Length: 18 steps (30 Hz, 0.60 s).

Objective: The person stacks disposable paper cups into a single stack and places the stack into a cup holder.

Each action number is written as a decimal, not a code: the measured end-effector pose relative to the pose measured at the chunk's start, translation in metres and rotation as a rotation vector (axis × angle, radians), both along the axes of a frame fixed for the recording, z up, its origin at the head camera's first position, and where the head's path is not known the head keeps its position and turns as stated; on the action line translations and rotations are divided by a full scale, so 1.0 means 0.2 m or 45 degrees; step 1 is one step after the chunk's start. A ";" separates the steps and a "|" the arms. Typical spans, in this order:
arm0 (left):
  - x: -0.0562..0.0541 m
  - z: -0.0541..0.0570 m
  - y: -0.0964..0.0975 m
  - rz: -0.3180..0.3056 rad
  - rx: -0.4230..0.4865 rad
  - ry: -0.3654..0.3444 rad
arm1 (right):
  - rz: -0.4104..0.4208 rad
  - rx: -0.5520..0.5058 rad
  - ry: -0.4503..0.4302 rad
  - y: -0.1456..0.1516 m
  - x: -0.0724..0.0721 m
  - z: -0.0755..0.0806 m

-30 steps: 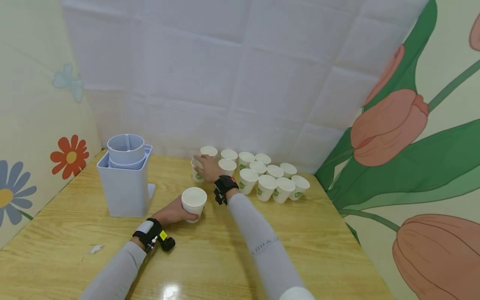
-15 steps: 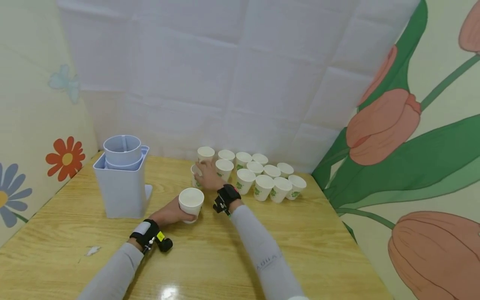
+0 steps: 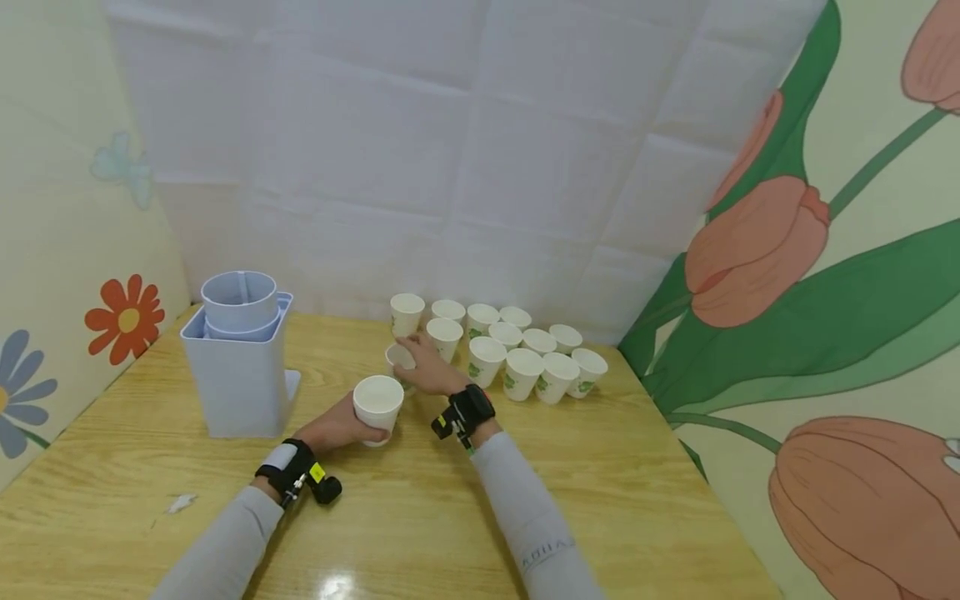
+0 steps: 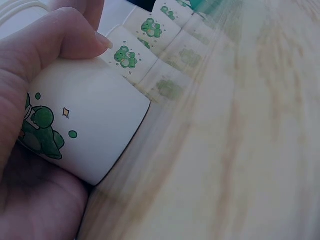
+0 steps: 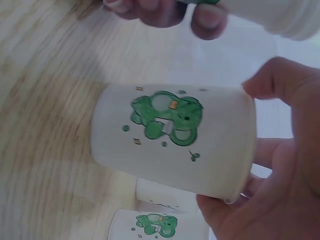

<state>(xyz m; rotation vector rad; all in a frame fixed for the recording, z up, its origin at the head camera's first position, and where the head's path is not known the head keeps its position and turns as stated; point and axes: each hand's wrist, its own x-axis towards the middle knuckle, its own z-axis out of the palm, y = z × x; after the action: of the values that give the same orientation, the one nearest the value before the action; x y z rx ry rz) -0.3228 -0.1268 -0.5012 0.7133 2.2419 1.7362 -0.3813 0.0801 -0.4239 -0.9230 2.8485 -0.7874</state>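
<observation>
My left hand grips a white paper cup around its side, low over the table. Green cartoon animals are printed on this cup in the left wrist view; its rim looks layered in the right wrist view. My right hand pinches a second paper cup by the rim, just behind the left hand's cup. That second cup stands upright, mouth up, partly hidden by the right fingers in the head view. Nearest behind it stands another paper cup.
Several more paper cups stand upright in a cluster to the right and back. A pale blue square container with a round cup-like piece in it stands at left. A white scrap lies on the wooden table.
My right hand has taken hold of the second cup by its rim and brought it toward me, closer to the left hand's cup. The left hand keeps its hold. The view shifts slightly.
</observation>
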 end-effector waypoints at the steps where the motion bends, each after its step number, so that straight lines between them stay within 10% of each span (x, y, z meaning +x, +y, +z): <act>1: 0.00 0.00 0.00 -0.002 -0.002 0.007 | 0.004 -0.006 -0.004 0.01 0.01 0.00; 18: 0.02 0.01 0.01 -0.010 -0.006 0.034 | 0.081 0.094 -0.108 0.11 0.09 0.08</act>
<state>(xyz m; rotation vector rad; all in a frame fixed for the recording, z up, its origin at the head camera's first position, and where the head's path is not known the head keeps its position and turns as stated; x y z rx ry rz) -0.3195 -0.1255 -0.4994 0.7477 2.2563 1.7277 -0.3624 0.1024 -0.4085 -0.9416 2.7410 -0.6932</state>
